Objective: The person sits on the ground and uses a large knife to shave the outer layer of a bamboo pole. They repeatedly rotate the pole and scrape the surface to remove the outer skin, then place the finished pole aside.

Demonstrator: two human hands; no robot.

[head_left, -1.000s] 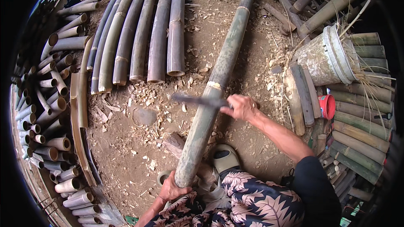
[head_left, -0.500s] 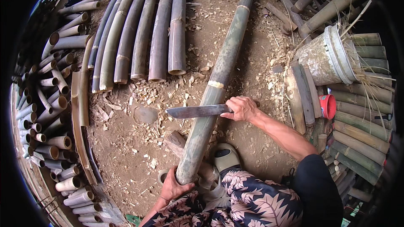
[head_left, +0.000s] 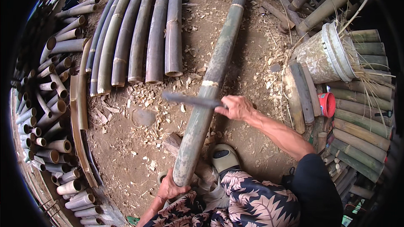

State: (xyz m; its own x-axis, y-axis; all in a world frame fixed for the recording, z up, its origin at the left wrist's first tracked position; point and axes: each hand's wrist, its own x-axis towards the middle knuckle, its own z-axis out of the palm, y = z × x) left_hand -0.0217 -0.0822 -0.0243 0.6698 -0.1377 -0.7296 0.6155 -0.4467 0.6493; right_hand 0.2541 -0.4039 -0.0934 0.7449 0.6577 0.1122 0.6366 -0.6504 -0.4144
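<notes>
Bare earth floor (head_left: 261,151), strewn with pale chips (head_left: 149,96), is seen between two stores of bamboo. At nine o'clock, cut tubes (head_left: 53,145) are piled with many open ends turned inward, perhaps so that each can be pulled out easily. Beside them, split slats (head_left: 75,117) are laid lengthwise along the pile. At eleven o'clock, long poles (head_left: 139,42) are arranged side by side, probably for keeping good order.

At seven o'clock, a wood block (head_left: 170,143) is seen just left of a bamboo pole (head_left: 216,59). Between six and seven o'clock, the pole's near end is held by the left hand (head_left: 171,187) in a broad grip; by this, rolling seems to be prevented. The pole is placed slantwise through the middle, its far end toward one o'clock, away from the body. What supports it from below cannot be told clearly.

Over the pole, a knife (head_left: 191,99) is held crosswise by the right hand (head_left: 237,107), toward three o'clock. Its handle is tightly enclosed, likely for firm control; whether bamboo is touched by the blurred blade cannot be told.

At two o'clock, a dirty pale bucket (head_left: 313,54) is tilted; at three o'clock, a red bucket (head_left: 326,104) is set near more stacked bamboo (head_left: 357,132).
</notes>
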